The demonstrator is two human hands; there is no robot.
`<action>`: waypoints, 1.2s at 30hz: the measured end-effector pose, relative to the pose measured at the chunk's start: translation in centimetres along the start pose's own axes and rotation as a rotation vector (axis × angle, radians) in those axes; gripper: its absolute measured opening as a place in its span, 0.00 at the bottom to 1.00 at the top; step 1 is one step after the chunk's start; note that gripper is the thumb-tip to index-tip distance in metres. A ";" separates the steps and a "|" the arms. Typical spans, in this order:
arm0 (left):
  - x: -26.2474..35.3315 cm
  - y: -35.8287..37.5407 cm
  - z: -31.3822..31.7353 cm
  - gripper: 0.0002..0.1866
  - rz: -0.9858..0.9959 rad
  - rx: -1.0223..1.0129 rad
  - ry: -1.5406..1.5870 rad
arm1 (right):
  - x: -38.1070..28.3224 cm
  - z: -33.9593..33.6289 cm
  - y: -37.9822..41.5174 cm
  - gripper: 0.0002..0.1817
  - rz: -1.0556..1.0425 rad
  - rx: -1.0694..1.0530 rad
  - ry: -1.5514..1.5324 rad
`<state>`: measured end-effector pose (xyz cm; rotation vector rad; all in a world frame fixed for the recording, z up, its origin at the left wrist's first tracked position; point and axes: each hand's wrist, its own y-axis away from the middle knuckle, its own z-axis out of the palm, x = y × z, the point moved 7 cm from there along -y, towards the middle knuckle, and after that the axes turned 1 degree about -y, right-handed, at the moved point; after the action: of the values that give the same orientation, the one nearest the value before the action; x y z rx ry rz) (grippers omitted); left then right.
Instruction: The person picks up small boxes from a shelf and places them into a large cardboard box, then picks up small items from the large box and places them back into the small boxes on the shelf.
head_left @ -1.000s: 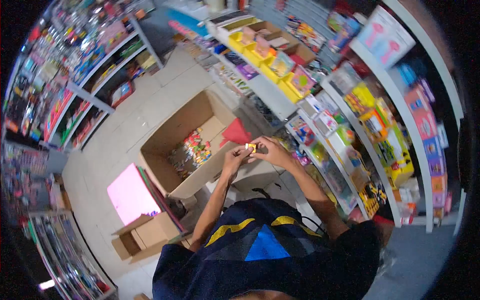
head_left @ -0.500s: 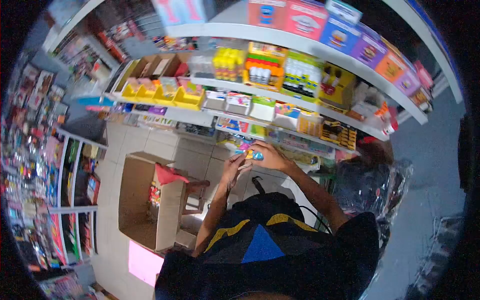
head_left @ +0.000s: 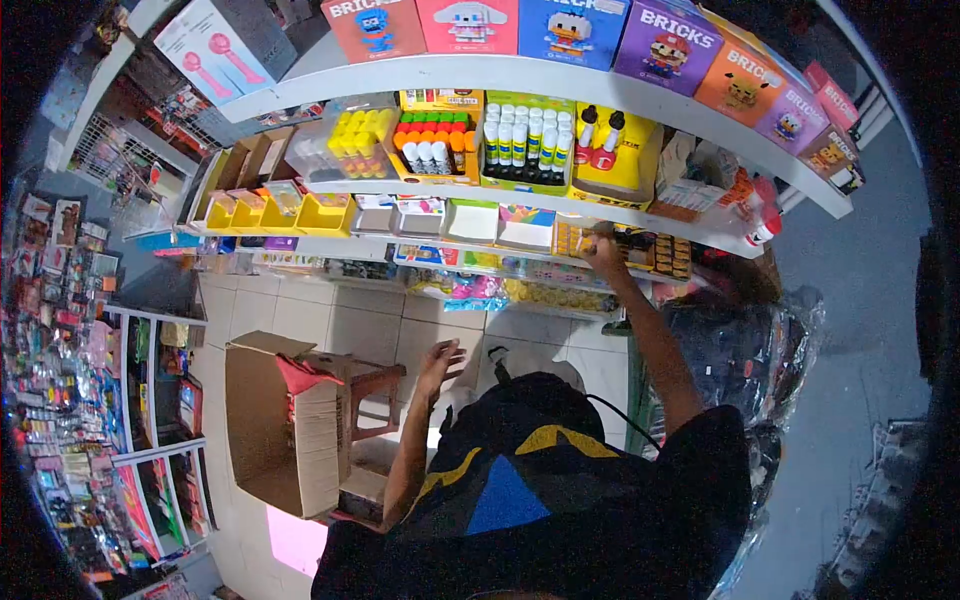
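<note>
Head view: the right hand (head_left: 605,252) was raised to the shelf (head_left: 465,241), its fingers curled in at the yellow pieces (head_left: 569,240); whether they were clamped on one could not be told. These pieces lay massed together between a white tray (head_left: 525,235) and the dark box (head_left: 672,258), which held rows of small yellow-and-black items. The left hand (head_left: 438,366) hung lower, in front of the body, its fingers apart and holding nothing.

To the left on the same shelf stood a row of yellow bins (head_left: 325,218), some with packets in them. On the shelf above, a clear tub (head_left: 316,166) held yellow bottles. Next to it the orange box (head_left: 440,178) held sticks with green, red, orange and white parts, the green box (head_left: 525,182) held white-capped tubes in rows, and the yellow box (head_left: 640,150) held two red bottles with black tops, standing upright.

On the floor to the left sat the carton (head_left: 319,455), its top open and a red cloth (head_left: 305,376) draped over its edge; most of its inside was hidden by the near wall. A stool (head_left: 378,382) stood just beside it.
</note>
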<state>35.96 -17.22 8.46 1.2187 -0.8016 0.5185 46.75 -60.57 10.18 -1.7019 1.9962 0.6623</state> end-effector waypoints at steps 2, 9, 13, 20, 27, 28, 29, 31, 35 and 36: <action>-0.7 1.0 -1.4 0.30 -0.028 0.079 -0.025 | 3.2 1.7 -2.2 0.25 -0.007 0.034 0.109; -10.2 2.4 -8.2 0.29 0.007 0.231 0.079 | 3.5 3.0 -5.2 0.21 0.024 0.213 0.090; -16.0 4.4 -10.5 0.25 -0.098 0.182 0.284 | 2.7 3.0 -4.7 0.21 -0.031 0.351 0.308; -27.6 6.9 -14.2 0.24 -0.275 0.346 0.425 | 3.4 3.3 -4.2 0.15 0.038 0.362 0.155; -33.1 8.8 -14.5 0.24 -0.351 0.375 0.270 | 6.7 6.2 -5.4 0.13 -0.537 0.621 -0.422; -33.4 8.9 -14.4 0.24 -0.358 0.373 0.251 | 6.3 6.0 -5.4 0.12 -0.615 0.630 -0.545; -33.6 8.8 -14.3 0.24 -0.360 0.371 0.235 | 4.7 5.1 -4.9 0.12 -0.692 0.637 -0.666; -34.2 8.5 -14.1 0.24 -0.367 0.362 0.215 | 1.4 3.1 -3.3 0.13 -0.240 0.507 -0.212; -34.6 8.2 -13.7 0.24 -0.367 0.354 0.164 | -0.8 2.1 -1.2 0.17 -0.058 0.496 0.136; -34.5 8.1 -13.6 0.24 -0.366 0.352 0.157 | -0.9 2.2 -0.9 0.17 -0.049 0.478 0.112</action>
<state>11.88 0.33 -15.09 1.5875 -0.3468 0.4564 47.83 -58.66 8.96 -1.5104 1.9766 0.0577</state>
